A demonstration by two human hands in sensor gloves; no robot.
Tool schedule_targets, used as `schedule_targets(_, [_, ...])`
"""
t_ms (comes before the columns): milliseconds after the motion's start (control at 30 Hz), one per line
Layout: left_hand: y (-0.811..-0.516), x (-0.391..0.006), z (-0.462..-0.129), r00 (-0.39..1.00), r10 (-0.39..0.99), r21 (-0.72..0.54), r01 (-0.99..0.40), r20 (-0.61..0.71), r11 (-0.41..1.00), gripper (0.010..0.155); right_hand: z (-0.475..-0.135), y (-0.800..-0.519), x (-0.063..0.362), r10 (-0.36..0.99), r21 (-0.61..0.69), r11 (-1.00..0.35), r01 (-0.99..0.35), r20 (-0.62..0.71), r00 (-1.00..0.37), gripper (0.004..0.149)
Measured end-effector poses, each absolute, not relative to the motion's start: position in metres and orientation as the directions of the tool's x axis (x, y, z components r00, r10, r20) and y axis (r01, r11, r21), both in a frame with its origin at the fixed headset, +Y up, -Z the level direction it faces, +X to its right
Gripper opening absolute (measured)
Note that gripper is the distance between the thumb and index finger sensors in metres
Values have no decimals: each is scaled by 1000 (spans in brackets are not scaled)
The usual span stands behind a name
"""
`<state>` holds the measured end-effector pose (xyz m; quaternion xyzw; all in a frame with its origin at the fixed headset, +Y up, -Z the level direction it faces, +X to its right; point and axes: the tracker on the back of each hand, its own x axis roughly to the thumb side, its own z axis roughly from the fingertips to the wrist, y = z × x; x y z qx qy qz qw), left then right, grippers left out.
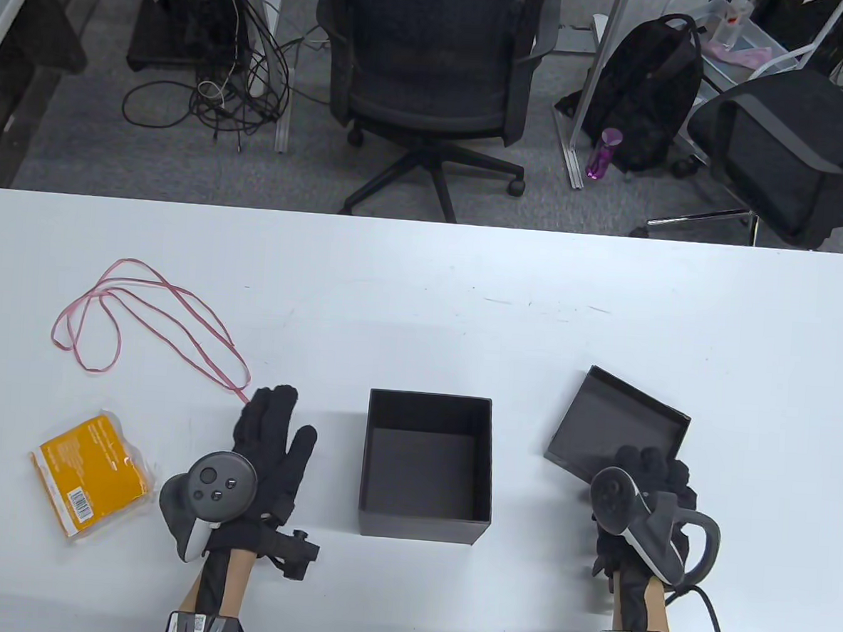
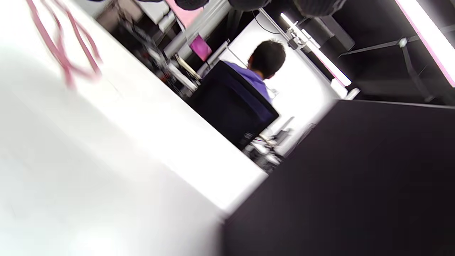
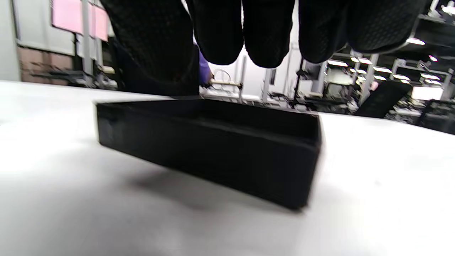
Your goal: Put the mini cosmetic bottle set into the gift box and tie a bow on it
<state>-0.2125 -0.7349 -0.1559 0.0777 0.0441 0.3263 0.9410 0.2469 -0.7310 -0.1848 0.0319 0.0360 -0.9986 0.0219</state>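
Note:
The open black gift box [image 1: 427, 466] stands in the middle of the table with nothing inside. Its side wall [image 2: 355, 185] fills the lower right of the left wrist view. My left hand [image 1: 279, 421] lies flat on the table just left of the box, fingers straight, holding nothing. The black lid [image 1: 618, 428] lies inside-up to the right, looking tilted [image 3: 213, 149] with a shadow beneath. My right hand [image 1: 651, 466] hovers over its near edge, and its fingertips [image 3: 266, 42] hang above the lid without touching. An orange packet in clear plastic [image 1: 90, 474] lies at far left. The pink ribbon [image 1: 150, 321] lies looped behind my left hand.
The white table [image 1: 423, 295] stretches wide beyond the box. Office chairs [image 1: 437, 67], a black backpack [image 1: 646, 87] and cables stand on the floor past its far edge. A seated person's back [image 2: 256, 78] shows in the left wrist view.

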Motion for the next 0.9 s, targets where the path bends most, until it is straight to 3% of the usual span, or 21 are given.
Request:
schedule_targets(133, [-730,-241,-156,925,304,207,-260,-226,943,74,-181,-725,228,-2,-141,-990,-2,28,-1000,60])
schedule_targets(300, [-742,-276,-154,862,80,34,-73,-501,997,78,-178,-725,207,-39,-160,-987,19,123,-992,60])
schedule_targets(433, [-752,-302,-151,787,52,-106,-148,-614,983,84,-177,-727,199,-26,-151,-988,1,163,-986,60])
schedule_targets(667, [-770,-339,-145,648,107,-258,-443,-754,859,100,-177,-731,196,-14,-128,-992,-10,187,-982,60])
schedule_targets(900, [-778,-339,-147,667,66,-332,-450,-742,829,102,-177,-730,198,7,-117,-993,-28,183,-983,61])
